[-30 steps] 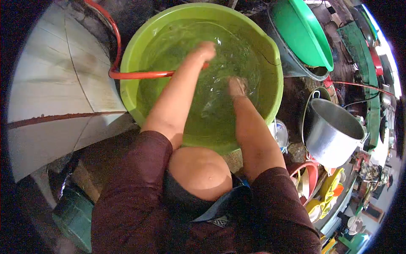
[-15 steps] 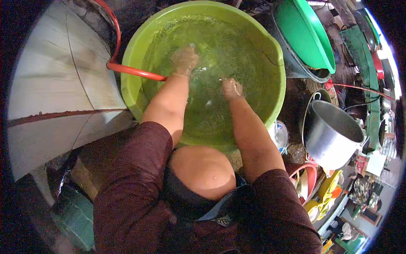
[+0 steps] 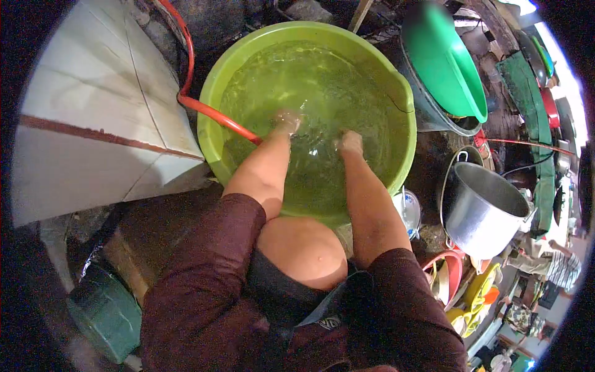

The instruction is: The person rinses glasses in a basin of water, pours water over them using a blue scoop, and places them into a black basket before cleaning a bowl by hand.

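Water fills a large green basin (image 3: 214,74) in front of me. My left hand (image 3: 289,121) is dipped in it left of the middle; its fingers blur under the rippled surface. To the right, and a little nearer to me, my right hand (image 3: 350,142) is also partly underwater with its fingers hidden. Whether either hand holds something cannot be made out. A red hose (image 3: 220,119) crosses the basin's left rim and ends near my left wrist.
A tiled block (image 3: 87,124) stands left. On the right are a bright green basin (image 3: 449,74) tilted in a dark tub, a metal pot (image 3: 486,211), a red basin (image 3: 455,276) and yellow containers (image 3: 483,288). A dark green bucket (image 3: 105,316) sits lower left. Another person (image 3: 561,266) appears far right.
Both hands have drawn back towards me in the water, the left one more. The view has shifted, and another person now shows at the far right.
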The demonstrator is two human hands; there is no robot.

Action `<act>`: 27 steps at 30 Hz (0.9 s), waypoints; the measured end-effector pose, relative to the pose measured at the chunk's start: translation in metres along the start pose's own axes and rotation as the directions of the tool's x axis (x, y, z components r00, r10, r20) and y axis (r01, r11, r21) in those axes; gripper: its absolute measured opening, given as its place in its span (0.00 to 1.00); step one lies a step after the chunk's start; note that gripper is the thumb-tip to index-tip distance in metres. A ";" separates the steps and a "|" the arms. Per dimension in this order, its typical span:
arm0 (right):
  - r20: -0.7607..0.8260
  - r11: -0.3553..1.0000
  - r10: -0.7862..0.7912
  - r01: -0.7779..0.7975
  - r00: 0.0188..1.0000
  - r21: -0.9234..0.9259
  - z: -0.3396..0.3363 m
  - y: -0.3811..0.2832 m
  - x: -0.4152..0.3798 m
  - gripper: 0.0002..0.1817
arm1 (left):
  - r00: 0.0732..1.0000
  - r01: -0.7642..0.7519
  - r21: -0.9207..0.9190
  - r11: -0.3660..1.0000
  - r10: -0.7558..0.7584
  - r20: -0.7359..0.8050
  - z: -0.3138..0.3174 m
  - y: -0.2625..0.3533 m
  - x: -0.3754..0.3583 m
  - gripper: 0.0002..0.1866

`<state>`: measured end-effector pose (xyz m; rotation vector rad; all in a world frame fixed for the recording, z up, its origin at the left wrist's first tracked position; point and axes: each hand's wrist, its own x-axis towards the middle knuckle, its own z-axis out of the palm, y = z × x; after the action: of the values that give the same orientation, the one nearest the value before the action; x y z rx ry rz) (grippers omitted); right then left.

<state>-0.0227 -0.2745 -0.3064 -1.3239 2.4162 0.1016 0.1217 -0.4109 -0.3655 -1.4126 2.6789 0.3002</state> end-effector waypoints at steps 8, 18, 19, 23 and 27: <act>0.252 -0.185 0.244 -0.210 0.937 0.960 -0.038 0.019 -0.034 0.16 | 0.761 0.598 -0.787 -0.152 -0.200 0.617 0.032 0.008 0.016 0.14; -0.103 -0.722 0.217 0.231 0.971 0.653 -0.110 -0.052 -0.105 0.22 | 0.886 0.461 -0.887 0.011 -0.071 0.459 0.030 0.054 0.008 0.13; -0.137 -0.726 0.162 0.212 0.977 0.654 -0.118 -0.057 -0.109 0.22 | 0.899 0.436 -0.900 0.002 -0.033 0.436 0.026 0.059 0.005 0.13; -0.313 -0.794 0.086 0.255 0.946 0.551 -0.131 -0.059 -0.100 0.21 | 0.938 0.318 -0.937 -0.145 0.188 0.290 0.020 0.071 -0.008 0.12; -0.457 -0.821 0.120 0.347 0.881 0.454 -0.153 -0.041 -0.105 0.17 | 0.915 0.373 -0.884 -0.281 0.272 0.299 0.005 0.080 -0.027 0.12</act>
<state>0.0160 -0.2508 -0.1219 -0.3414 0.4911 -2.2617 0.0703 -0.3440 -0.3554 -1.1254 1.3584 2.9828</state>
